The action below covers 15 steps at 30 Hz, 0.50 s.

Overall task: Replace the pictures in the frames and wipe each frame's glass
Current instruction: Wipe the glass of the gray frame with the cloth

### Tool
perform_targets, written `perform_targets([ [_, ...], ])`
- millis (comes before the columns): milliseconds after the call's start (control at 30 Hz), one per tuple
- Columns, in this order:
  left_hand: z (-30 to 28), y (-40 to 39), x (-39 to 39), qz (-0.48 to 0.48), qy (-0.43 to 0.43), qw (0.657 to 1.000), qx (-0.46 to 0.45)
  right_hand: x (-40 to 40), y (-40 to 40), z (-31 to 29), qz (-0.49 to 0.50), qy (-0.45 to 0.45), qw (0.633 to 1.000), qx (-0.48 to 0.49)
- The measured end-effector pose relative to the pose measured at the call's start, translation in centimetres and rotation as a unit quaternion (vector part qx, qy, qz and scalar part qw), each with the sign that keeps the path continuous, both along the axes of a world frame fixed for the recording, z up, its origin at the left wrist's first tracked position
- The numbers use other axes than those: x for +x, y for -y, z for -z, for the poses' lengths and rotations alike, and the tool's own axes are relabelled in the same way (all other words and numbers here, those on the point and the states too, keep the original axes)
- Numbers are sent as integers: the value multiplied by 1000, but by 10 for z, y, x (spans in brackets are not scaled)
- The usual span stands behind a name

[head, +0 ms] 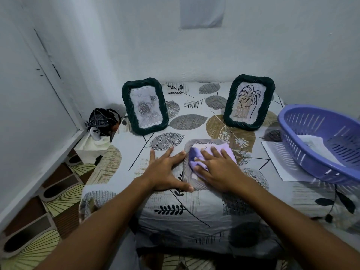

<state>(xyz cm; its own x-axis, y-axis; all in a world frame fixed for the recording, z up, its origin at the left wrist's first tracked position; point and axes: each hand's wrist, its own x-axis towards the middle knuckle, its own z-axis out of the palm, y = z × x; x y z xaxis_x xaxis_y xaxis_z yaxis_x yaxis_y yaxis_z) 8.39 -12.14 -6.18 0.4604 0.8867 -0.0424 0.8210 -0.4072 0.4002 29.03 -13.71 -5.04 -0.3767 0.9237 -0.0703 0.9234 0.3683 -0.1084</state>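
I'm pressing my right hand (216, 168), fingers spread flat, on the purple cloth (196, 160), wiping the grey frame (188, 172) lying flat under it; my left hand (167, 170), splayed wide just beside, is bracing its edge so it isn't sliding; two dark frames (145, 109) are standing beyond my fingertips

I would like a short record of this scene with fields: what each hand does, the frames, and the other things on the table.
left hand: flat on the tablecloth, fingers spread, beside the lying frame
right hand: presses a purple cloth on the lying frame
standing frames: rose picture frame, leaf picture frame, both upright
basket: purple basket, at right, paper inside
paper: sheet under the basket
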Motion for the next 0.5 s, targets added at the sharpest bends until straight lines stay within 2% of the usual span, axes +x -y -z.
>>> perform_targets([
  [100, 1, 0, -1, 0, 4, 1000, -2, 15, 25, -5, -1, 23, 999, 26],
  [233, -2, 1, -1, -1, 8, 1000, -7, 14, 1, -1, 40, 46, 998, 30],
  [367, 1, -2, -2, 1, 3, 1000, -1, 0, -40, 7, 62, 22, 997, 27],
  [500, 2, -3, -2, 1, 1, 1000, 0, -7, -45, 12, 65, 6, 998, 21],
])
